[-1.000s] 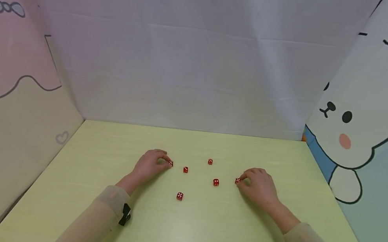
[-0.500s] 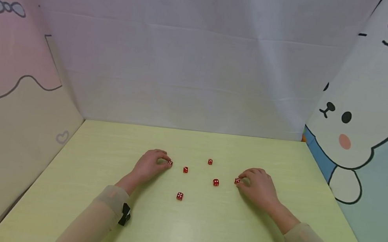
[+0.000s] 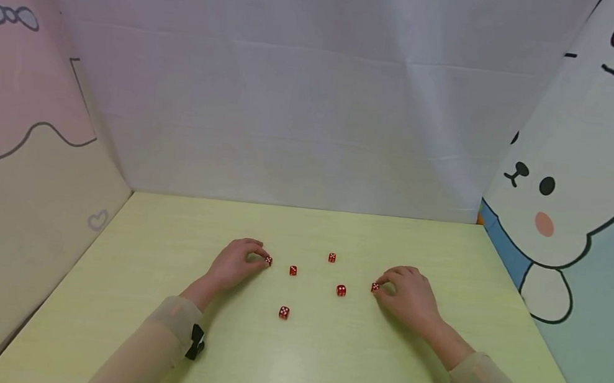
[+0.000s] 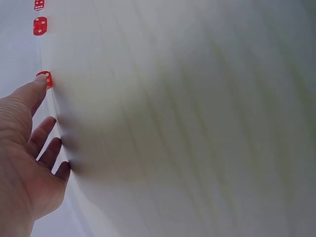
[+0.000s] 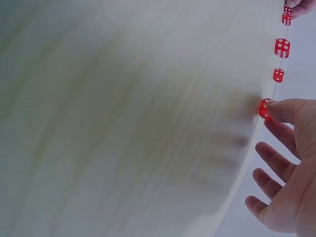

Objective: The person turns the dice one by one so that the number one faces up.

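Observation:
My left hand (image 3: 233, 265) pinches a small red die (image 3: 268, 261) with white dots between thumb and forefinger, low at the tabletop. Its other fingers are spread loosely in the left wrist view, and the thumb (image 4: 30, 94) covers part of the die (image 4: 48, 79). On the right, my other hand (image 3: 411, 295) holds a second red die (image 3: 375, 287) the same way, its thumb (image 5: 286, 109) over one face. Between the hands lie several loose dice: one nearer the left hand (image 3: 293, 270), one farther back (image 3: 332, 258), one right of centre (image 3: 341, 290) and one in front (image 3: 284, 313).
The pale yellow table (image 3: 289, 364) meets a whitish cloth backdrop (image 3: 314, 123) at its far edge. Cartoon-printed panels stand at the left (image 3: 16, 236) and right (image 3: 593, 359). Both sleeves carry a black strap piece at the wrist.
The die at my left fingertips has shifted very slightly toward the left hand. The right hand and the loose dice stay in place; the head view tips a little.

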Tool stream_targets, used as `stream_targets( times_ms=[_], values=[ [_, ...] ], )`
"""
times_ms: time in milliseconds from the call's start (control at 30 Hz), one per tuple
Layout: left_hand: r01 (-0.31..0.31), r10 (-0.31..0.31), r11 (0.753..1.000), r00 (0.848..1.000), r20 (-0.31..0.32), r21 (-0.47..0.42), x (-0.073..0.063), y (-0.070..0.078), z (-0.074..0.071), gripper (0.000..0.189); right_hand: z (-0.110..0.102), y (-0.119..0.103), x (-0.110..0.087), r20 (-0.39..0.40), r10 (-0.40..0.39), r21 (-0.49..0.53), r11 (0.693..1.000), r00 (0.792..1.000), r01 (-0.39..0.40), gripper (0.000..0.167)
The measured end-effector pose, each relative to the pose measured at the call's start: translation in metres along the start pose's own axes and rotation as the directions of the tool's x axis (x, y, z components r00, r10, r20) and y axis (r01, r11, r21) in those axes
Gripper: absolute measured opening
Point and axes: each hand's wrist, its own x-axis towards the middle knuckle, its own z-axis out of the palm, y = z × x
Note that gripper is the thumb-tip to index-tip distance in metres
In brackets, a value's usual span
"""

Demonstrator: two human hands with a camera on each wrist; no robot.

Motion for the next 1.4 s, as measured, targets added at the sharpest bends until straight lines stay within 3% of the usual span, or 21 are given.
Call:
stream_targets(
  times_ms=[267,467,767,933,1200,1400],
  values=[
    [0.016,-0.015,1.000,1.000,-0.018,0.011,0.000,0.000,0.001,0.017,0.001,0.003,0.001,-0.003,0.009,0.020,1.000,1.000,-0.009,0.007],
    [0.030,-0.029,0.999,0.999,-0.020,0.012,0.000,0.001,0.001,0.016,0.001,0.009,0.002,0.010,0.059,0.116,0.991,0.998,-0.060,0.010],
    [0.021,-0.020,1.000,1.000,-0.019,0.019,0.000,0.003,0.000,0.016,-0.001,0.011,0.004,0.017,0.114,0.311,0.944,0.993,-0.114,0.016],
    [0.018,-0.018,1.000,1.000,-0.022,0.021,0.001,0.003,0.001,0.016,-0.001,0.011,0.006,0.021,0.128,0.364,0.923,0.992,-0.127,0.019],
    [0.016,-0.016,1.000,1.000,-0.024,0.026,0.001,0.000,0.001,0.016,0.003,0.010,0.008,0.037,0.137,0.409,0.902,0.990,-0.140,0.019],
    [0.016,-0.016,1.000,1.000,-0.024,0.025,0.002,0.000,0.001,0.015,0.006,0.010,0.009,0.041,0.153,0.385,0.910,0.987,-0.157,0.018]
  ],
)
